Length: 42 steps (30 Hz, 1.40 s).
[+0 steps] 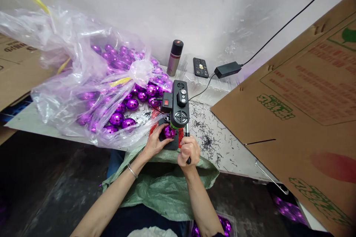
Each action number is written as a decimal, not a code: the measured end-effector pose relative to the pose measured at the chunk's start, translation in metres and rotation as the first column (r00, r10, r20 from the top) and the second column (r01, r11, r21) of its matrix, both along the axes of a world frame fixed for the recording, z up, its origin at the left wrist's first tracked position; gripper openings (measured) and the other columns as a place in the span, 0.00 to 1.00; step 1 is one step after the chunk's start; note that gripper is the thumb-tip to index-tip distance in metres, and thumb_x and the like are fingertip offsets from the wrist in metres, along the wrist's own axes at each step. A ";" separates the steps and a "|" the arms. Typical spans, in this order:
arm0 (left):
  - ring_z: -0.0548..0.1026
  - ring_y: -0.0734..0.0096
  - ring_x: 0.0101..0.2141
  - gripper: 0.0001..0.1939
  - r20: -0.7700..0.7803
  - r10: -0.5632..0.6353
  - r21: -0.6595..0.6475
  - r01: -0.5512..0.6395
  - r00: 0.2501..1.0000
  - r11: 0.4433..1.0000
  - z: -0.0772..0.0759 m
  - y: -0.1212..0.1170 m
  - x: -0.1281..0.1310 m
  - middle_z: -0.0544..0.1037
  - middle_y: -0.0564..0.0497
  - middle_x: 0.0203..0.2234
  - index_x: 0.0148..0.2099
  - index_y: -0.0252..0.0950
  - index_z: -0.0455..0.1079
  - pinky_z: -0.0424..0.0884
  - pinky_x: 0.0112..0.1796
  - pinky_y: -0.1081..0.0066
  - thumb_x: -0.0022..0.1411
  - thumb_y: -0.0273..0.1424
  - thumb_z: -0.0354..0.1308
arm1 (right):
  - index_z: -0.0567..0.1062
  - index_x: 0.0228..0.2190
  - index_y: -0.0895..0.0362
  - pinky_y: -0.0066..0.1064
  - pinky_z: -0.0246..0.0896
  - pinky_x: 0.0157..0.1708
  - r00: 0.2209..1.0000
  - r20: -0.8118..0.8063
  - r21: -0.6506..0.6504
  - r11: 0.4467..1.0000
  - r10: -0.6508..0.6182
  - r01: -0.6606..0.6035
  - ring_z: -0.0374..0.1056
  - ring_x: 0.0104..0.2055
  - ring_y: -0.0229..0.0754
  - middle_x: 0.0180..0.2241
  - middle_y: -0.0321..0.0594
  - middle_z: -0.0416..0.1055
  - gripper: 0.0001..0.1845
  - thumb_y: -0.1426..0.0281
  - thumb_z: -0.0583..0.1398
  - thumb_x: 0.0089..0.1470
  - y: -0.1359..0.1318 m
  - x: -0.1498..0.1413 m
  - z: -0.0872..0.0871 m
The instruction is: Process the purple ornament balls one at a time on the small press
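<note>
Under the head of a small black drill press [180, 104], my left hand [154, 140] has its fingers and thumb closed around a shiny purple disco-ball ornament [169, 132]. My right hand [189, 151] is wrapped round the black-gripped lever [187, 130] at the front of the press. The press has a red switch on its left side and stands on a dark base with red patches. To its left, several more faceted purple balls [132, 104] spill from a clear plastic bag [80, 118] with yellow ties.
A tumbler [175, 58], a phone [200, 67] and a black power adapter [228, 69] lie along the wall. Small dark pins or shavings [207, 140] litter the tabletop. A large cardboard box [294, 118] rises at right. A green woven sack [164, 181] hangs at the table's front edge.
</note>
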<state>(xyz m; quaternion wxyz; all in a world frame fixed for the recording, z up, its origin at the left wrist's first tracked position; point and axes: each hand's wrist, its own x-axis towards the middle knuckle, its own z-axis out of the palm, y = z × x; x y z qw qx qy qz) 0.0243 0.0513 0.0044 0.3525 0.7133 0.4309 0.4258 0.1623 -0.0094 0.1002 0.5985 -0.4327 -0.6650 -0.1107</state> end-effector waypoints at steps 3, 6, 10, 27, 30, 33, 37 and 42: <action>0.78 0.52 0.58 0.31 -0.005 0.005 0.005 -0.005 1.000 1.000 0.000 0.000 0.000 0.79 0.42 0.56 0.63 0.39 0.69 0.70 0.62 0.52 0.60 0.38 0.71 | 0.60 0.26 0.52 0.33 0.61 0.32 1.000 -0.011 0.007 1.000 -0.006 0.006 0.60 0.26 0.37 0.25 0.33 0.64 0.17 0.74 0.45 0.68 0.000 -0.001 -0.002; 0.78 0.51 0.57 0.31 -0.010 0.004 -0.007 -0.004 1.000 1.000 0.001 0.000 0.000 0.80 0.41 0.56 0.63 0.39 0.69 0.70 0.61 0.52 0.60 0.39 0.71 | 0.61 0.26 0.52 0.34 0.61 0.32 0.999 -0.037 0.014 1.000 -0.006 0.007 0.60 0.26 0.37 0.25 0.33 0.64 0.17 0.74 0.46 0.68 0.000 -0.002 -0.007; 0.78 0.51 0.57 0.31 -0.003 0.006 -0.016 -0.007 1.000 1.000 0.001 0.000 0.001 0.80 0.41 0.56 0.62 0.38 0.69 0.70 0.62 0.50 0.59 0.39 0.71 | 0.61 0.26 0.52 0.33 0.61 0.31 0.999 -0.041 0.027 1.000 0.005 -0.004 0.60 0.26 0.37 0.25 0.33 0.63 0.18 0.73 0.46 0.69 0.001 -0.002 -0.010; 0.78 0.51 0.57 0.32 0.004 0.010 -0.013 -0.010 1.000 1.000 -0.002 0.002 0.002 0.80 0.41 0.56 0.62 0.38 0.69 0.71 0.61 0.51 0.58 0.38 0.72 | 0.61 0.25 0.53 0.31 0.55 0.27 0.996 -0.087 0.036 0.999 0.016 -0.012 0.60 0.25 0.36 0.24 0.33 0.62 0.18 0.74 0.48 0.69 0.003 -0.005 0.006; 0.78 0.51 0.57 0.32 0.013 0.010 -0.005 -0.010 1.000 1.000 -0.001 0.003 0.003 0.79 0.40 0.56 0.62 0.38 0.69 0.72 0.60 0.51 0.59 0.39 0.71 | 0.62 0.25 0.53 0.31 0.53 0.27 0.978 -0.207 -0.095 0.995 0.020 -0.040 0.60 0.26 0.36 0.23 0.33 0.60 0.18 0.75 0.50 0.68 0.002 -0.006 0.040; 0.77 0.51 0.58 0.31 0.010 0.007 0.047 -0.007 1.000 0.999 0.001 -0.009 -0.001 0.78 0.40 0.57 0.64 0.38 0.67 0.73 0.60 0.51 0.63 0.39 0.69 | 0.64 0.24 0.54 0.32 0.54 0.28 0.964 -0.266 -0.153 0.986 0.020 -0.063 0.60 0.26 0.36 0.23 0.33 0.59 0.18 0.74 0.52 0.68 0.001 -0.006 0.058; 0.76 0.50 0.60 0.34 -0.120 -0.072 0.259 0.101 0.990 0.960 -0.001 -0.051 -0.022 0.77 0.38 0.59 0.68 0.40 0.63 0.69 0.63 0.46 0.66 0.44 0.66 | 0.65 0.24 0.54 0.32 0.57 0.29 0.965 -0.257 -0.138 0.986 0.051 -0.089 0.63 0.28 0.37 0.24 0.34 0.63 0.18 0.76 0.52 0.67 -0.004 -0.005 0.051; 0.78 0.49 0.57 0.43 -0.260 -0.085 0.422 0.193 0.962 0.886 0.012 -0.073 -0.050 0.77 0.35 0.58 0.71 0.38 0.60 0.76 0.58 0.52 0.63 0.55 0.62 | 0.63 0.23 0.54 0.32 0.53 0.27 0.972 -0.229 -0.104 0.992 0.046 -0.071 0.61 0.26 0.36 0.23 0.34 0.63 0.18 0.79 0.52 0.66 -0.005 -0.006 0.037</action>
